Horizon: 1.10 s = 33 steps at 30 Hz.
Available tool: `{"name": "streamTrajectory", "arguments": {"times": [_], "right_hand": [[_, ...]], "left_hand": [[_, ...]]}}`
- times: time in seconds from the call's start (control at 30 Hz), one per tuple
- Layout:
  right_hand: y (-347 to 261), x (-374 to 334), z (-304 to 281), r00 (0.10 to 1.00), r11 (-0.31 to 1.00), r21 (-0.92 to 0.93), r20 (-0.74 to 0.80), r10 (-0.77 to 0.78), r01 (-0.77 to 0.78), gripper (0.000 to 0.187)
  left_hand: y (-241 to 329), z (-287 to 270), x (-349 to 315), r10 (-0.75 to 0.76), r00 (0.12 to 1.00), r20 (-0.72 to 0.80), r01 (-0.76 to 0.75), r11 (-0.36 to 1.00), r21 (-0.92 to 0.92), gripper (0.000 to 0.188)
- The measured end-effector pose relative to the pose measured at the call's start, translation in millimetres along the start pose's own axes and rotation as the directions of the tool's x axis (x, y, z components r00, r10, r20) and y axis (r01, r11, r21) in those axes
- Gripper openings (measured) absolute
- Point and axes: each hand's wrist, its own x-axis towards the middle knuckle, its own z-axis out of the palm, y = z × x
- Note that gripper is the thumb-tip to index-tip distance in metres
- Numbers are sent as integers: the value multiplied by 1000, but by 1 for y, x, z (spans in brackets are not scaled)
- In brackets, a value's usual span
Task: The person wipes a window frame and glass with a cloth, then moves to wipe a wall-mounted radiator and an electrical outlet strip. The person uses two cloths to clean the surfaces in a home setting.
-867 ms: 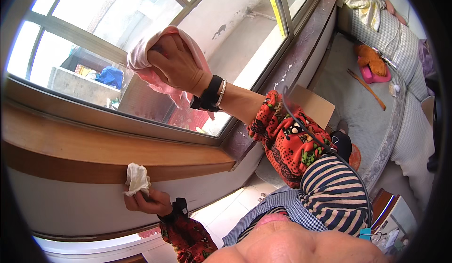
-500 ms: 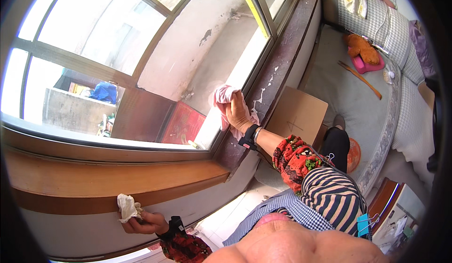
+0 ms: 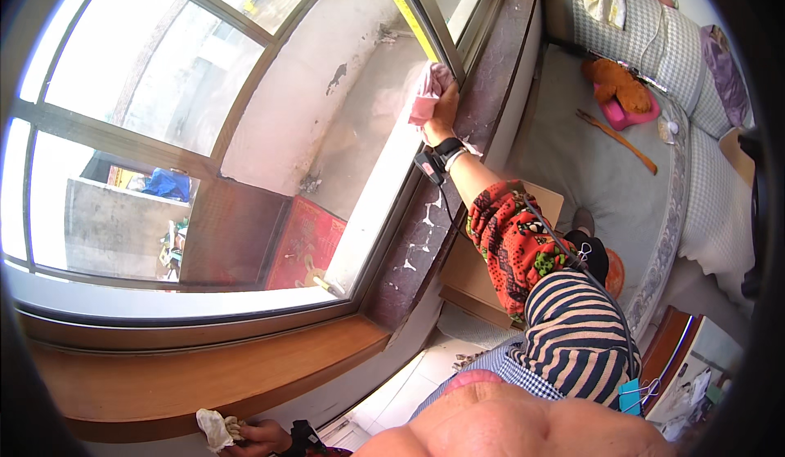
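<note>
My right hand [image 3: 444,119] reaches up to the window frame, its fingers closed round a bunched pink cloth [image 3: 430,96]. The cloth lies against the glass near the frame's right-hand edge; a loose end hangs down by the wrist. A black strap with a small box [image 3: 429,165] is on that wrist. Low at the left, my left hand [image 3: 260,438] grips a crumpled whitish cloth [image 3: 216,429] below the wooden sill [image 3: 213,367]. Part of that hand is cut off by the dark rim of the picture. The window pane [image 3: 286,122] fills the upper left.
A dark ledge with peeling paint [image 3: 413,248] runs beside the window. Below it stand a cardboard box [image 3: 474,281] and a grey mat-like surface [image 3: 564,146] with a wooden stick [image 3: 617,141], an orange plush thing [image 3: 615,85] and a pink basin [image 3: 631,115]. A cable [image 3: 549,230] trails along my right sleeve.
My right hand has moved up and away along the window edge with the pink cloth. My left hand, still holding the whitish cloth, has dropped lower in view. The view has shifted slightly.
</note>
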Motion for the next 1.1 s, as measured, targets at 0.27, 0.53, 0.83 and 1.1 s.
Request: {"name": "streamTrajectory", "arguments": {"times": [0.27,0.53,0.83,1.1], "right_hand": [[-60,-8,44,952,987,112,272,-138,111,17],[9,90,32,841,745,-399,174,-512,535,12],[-8,45,25,973,928,-340,215,-82,153,24],[-70,66,60,687,587,-389,200,-698,710,28]], "left_hand": [[12,-6,-3,177,975,137,-220,872,437,51],[3,3,-19,160,985,58,-170,905,390,52],[0,4,-9,270,962,33,-249,824,509,53],[23,7,1,-107,994,-15,108,984,144,34]]}}
